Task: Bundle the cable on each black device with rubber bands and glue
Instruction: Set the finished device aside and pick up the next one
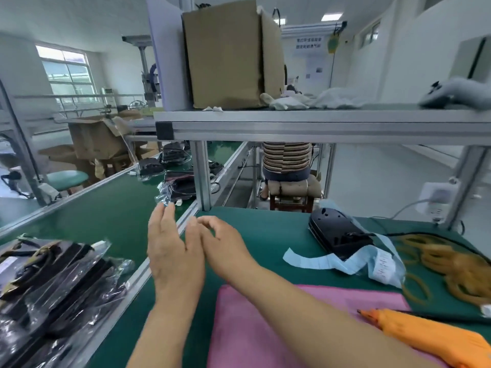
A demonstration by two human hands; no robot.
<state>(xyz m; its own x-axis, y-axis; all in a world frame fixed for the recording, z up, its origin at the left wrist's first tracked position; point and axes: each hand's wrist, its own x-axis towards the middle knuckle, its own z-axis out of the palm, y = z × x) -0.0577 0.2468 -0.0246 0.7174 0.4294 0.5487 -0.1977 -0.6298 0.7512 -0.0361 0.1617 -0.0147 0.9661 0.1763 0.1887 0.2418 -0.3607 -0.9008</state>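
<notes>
Your left hand (174, 252) is flat-fingered and holds nothing; your right hand (225, 244) curls against it, blurred, so I can't tell if it pinches anything. The glossy black device (337, 233) lies off to the right on the green mat (265, 235), near the tan rubber bands (451, 264). The orange glue gun (430, 338) and the bagged devices (53, 282) are cut off at the frame edges.

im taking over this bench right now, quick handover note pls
Left hand: open, above the green mat, empty.
Right hand: fingers loosely curled, nothing visible in it.
Black device lies on the mat to the right, untouched; rubber bands beside it, orange glue gun at near right.
Bagged devices stacked on the conveyor at left.
To do: band and glue that device's cable; whether it is already bundled cannot be seen.
</notes>
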